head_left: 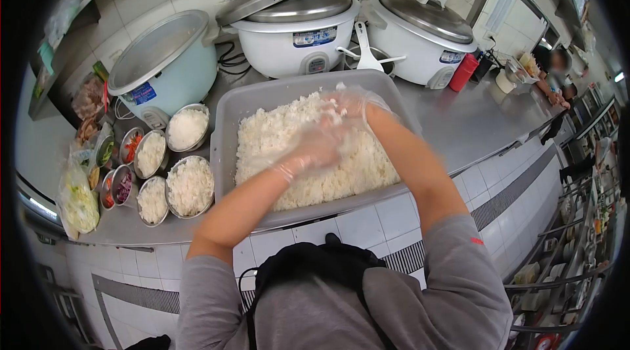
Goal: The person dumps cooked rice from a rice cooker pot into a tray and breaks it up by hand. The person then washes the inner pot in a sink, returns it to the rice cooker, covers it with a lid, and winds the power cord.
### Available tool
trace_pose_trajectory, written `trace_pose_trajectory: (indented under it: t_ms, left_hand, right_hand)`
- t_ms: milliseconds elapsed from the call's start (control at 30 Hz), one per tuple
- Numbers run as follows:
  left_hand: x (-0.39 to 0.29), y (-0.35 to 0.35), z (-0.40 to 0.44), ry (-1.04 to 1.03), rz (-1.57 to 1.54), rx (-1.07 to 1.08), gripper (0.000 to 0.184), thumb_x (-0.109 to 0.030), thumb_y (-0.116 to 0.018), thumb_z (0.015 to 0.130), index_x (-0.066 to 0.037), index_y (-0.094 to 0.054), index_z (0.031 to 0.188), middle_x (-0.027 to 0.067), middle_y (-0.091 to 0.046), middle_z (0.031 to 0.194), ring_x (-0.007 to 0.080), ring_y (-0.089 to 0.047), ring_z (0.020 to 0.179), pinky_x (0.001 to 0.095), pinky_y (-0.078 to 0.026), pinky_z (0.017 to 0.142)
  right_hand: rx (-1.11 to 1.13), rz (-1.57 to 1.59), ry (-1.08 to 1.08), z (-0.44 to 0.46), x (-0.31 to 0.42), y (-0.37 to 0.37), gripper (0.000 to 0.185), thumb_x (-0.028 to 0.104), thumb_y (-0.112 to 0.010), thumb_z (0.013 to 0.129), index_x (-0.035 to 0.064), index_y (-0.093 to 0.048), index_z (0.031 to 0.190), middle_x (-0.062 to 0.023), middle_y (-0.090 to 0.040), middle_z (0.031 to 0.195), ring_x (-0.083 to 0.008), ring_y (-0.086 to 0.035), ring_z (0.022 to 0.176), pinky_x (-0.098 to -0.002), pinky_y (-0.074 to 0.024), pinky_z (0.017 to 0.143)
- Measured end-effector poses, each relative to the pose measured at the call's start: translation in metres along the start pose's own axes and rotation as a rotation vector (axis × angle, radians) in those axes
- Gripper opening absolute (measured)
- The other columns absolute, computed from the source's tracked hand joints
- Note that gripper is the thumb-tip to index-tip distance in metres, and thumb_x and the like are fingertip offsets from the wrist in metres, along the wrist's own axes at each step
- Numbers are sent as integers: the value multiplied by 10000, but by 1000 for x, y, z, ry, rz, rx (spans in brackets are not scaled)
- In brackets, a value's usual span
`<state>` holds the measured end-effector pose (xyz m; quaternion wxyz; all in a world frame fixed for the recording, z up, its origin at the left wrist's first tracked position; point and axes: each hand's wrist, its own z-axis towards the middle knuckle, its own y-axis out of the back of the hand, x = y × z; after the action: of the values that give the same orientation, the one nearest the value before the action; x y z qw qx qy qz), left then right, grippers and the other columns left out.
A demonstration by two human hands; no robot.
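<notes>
Cooked white rice (341,186) fills much of a grey plastic tub (226,133) on the steel counter. Both my hands wear clear plastic gloves and are in the tub. My left hand (315,145) is over the middle of the rice, its fingers smeared by motion. Farther back, my right hand (351,104) reaches to the far side, with loose rice clumps (331,110) around its fingertips. Blur hides how far the fingers of either hand are closed and whether rice is inside them.
Several metal bowls of rice (190,186) stand left of the tub, beside small bowls of cut vegetables (123,184) and a bag of lettuce (80,205). Behind are large rice cookers (295,38), a white paddle (367,54) and a red bottle (464,73). A person (554,77) is far right.
</notes>
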<state>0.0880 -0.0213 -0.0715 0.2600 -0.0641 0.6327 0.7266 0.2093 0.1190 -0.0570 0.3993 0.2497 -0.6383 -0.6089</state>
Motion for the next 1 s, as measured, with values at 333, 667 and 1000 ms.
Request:
trace_pose_trajectory:
  t_ms: [333,667,1000]
  left_hand:
    - [88,54,-31,580,180,220,594,-367,-623,691,-112,-406,1182,156,-431,1207,278,-420,1106,360,-355,920]
    - [14,94,-18,115,-37,-138,759,-360,-673,663,-145,-294,1285,138,-299,1319,261,-336,1186,345,-244,1001]
    - [1,68,53,179,-1437,-309,784,-534,-506,724,-124,-205,1321,182,-139,1370,352,-168,1248,497,-120,996]
  right_hand:
    - [359,-27,-558,-120,3,7,542,387,-492,755,134,-399,1225,-172,-521,1096,-320,-502,995,-378,-376,870]
    - [-195,453,-251,-98,41,53,424,317,-539,766,146,-487,1150,-123,-505,1132,-256,-481,1030,-312,-366,901]
    - [-511,497,-203,-102,85,46,552,299,-613,736,113,-403,1212,-124,-493,1138,-273,-455,1066,-311,-412,847]
